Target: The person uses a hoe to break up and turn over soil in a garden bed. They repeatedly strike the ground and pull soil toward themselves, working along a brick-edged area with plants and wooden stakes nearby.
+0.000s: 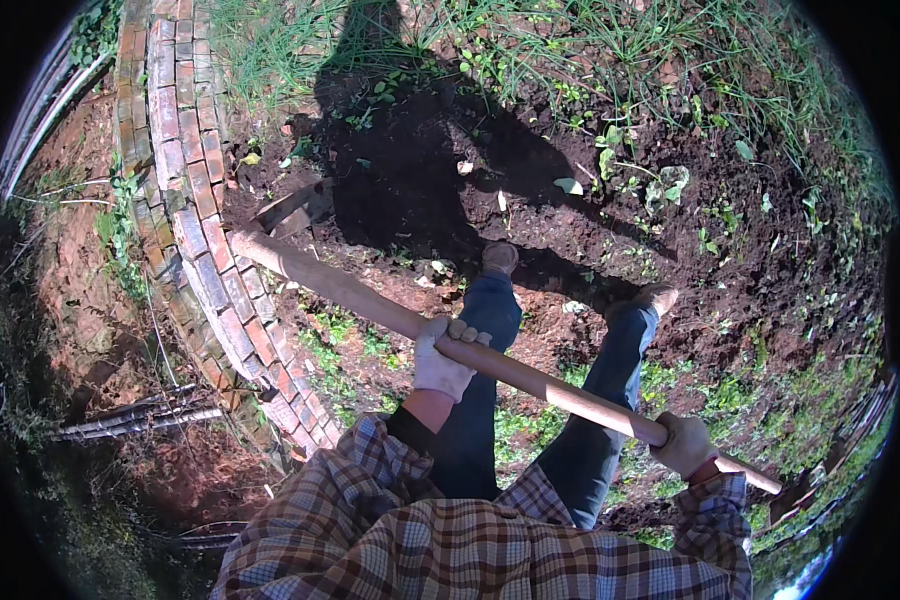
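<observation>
A long wooden tool handle (540,382) crosses slantwise in front of me, from upper left to lower right. Around its middle, my left hand (444,356) is closed in a pale work glove. My right hand (686,444), gloved too, grips it near the lower-right end. At the far upper-left end a metal hoe head (296,210) lies against dark soil (390,172), beside the brickwork; its edge in the soil is partly hidden by shadow.
A curved brick wall top (210,225) runs along the left, with a reddish bank (82,300) beyond it. Grassy green plants (645,37) grow at the top. My shoes (501,257) stand on the soil, among small weeds and scattered leaves.
</observation>
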Tool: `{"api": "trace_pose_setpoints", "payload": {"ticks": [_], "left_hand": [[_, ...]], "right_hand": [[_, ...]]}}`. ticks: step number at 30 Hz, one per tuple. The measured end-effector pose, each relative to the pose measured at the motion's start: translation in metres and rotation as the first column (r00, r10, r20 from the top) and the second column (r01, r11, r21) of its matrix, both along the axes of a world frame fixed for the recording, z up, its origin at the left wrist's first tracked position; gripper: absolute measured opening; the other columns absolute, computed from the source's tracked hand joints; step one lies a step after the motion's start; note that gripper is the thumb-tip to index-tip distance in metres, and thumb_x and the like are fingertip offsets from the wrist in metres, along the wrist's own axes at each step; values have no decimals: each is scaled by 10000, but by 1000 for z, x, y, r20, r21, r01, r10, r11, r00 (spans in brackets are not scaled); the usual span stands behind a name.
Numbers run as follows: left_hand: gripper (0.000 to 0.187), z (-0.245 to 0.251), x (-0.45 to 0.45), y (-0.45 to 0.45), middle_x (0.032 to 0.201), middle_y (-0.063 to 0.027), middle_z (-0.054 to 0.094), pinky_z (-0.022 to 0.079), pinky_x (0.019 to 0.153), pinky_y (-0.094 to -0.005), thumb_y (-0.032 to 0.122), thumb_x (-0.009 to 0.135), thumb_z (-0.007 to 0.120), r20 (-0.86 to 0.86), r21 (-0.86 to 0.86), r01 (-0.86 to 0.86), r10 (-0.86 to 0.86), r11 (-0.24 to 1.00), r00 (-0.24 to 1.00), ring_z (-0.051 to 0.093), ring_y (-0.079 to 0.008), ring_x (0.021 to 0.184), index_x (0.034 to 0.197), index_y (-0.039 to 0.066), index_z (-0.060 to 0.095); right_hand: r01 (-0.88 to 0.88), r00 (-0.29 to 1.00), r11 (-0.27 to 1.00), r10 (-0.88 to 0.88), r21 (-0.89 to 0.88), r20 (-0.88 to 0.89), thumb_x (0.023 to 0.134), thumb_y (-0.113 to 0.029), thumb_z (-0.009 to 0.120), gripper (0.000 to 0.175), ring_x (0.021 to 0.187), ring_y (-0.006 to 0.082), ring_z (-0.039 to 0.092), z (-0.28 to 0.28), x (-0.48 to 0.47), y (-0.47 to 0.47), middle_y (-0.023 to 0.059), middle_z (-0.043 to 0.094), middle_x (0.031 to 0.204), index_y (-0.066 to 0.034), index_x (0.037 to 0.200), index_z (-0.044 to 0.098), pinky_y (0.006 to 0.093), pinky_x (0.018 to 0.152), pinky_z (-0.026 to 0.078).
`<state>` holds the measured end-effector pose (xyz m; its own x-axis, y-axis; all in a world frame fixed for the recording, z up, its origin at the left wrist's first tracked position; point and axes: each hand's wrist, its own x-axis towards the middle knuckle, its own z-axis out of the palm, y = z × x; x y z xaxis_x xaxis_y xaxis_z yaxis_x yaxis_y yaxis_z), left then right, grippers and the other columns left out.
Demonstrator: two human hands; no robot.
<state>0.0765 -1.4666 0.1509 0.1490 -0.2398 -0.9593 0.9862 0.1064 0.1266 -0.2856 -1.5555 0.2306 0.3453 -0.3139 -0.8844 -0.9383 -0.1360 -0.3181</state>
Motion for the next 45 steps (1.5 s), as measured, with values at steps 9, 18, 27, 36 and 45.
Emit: {"api": "trace_pose_setpoints", "payload": {"ticks": [9, 18, 27, 36, 45], "left_hand": [[189, -95, -121, -70, 597, -38, 453, 458, 710, -377, 161, 776, 596, 20, 163, 81, -85, 983, 996, 473, -188, 592, 688, 79, 451], [152, -45, -156, -65, 642, -29, 466, 472, 742, -417, 138, 799, 585, 84, 49, -36, 32, 998, 996, 480, -196, 625, 714, 94, 467], [138, -116, -145, -91, 616, -20, 459, 470, 702, -392, 146, 793, 595, 158, 266, 83, -128, 960, 979, 453, -184, 566, 711, 109, 491], [123, 9, -281, -47, 812, -52, 538, 406, 943, -420, 4, 770, 586, -271, -113, -34, 3, 993, 962, 548, -234, 916, 816, 75, 497], [144, -16, -280, -84, 806, -60, 559, 432, 901, -422, 28, 733, 627, -460, -173, -24, -59, 985, 886, 556, -248, 865, 804, 76, 511]], "right_hand": [[14, 1000, 997, -16, -71, -25, 662, -180, 634, 252, 671, 334, 627, -36, -104, -54, 156, 632, 708, -107, 904, 626, 420, 640, 516], [-32, 998, 997, 36, -70, 54, 676, -171, 637, 227, 712, 314, 637, -55, -148, -87, 142, 645, 738, -117, 896, 629, 404, 668, 520], [-30, 999, 999, 31, -36, 32, 659, -231, 646, 292, 681, 335, 625, -74, -133, -71, 143, 632, 705, -89, 911, 600, 422, 631, 517], [0, 996, 959, -25, -284, -85, 637, -152, 666, 122, 619, 351, 600, -15, -271, -70, 157, 606, 649, -72, 704, 604, 411, 556, 485], [-118, 940, 914, -22, -387, -340, 628, -135, 659, 114, 611, 348, 601, 61, -252, -99, 152, 605, 642, -86, 714, 602, 434, 566, 484]]}}
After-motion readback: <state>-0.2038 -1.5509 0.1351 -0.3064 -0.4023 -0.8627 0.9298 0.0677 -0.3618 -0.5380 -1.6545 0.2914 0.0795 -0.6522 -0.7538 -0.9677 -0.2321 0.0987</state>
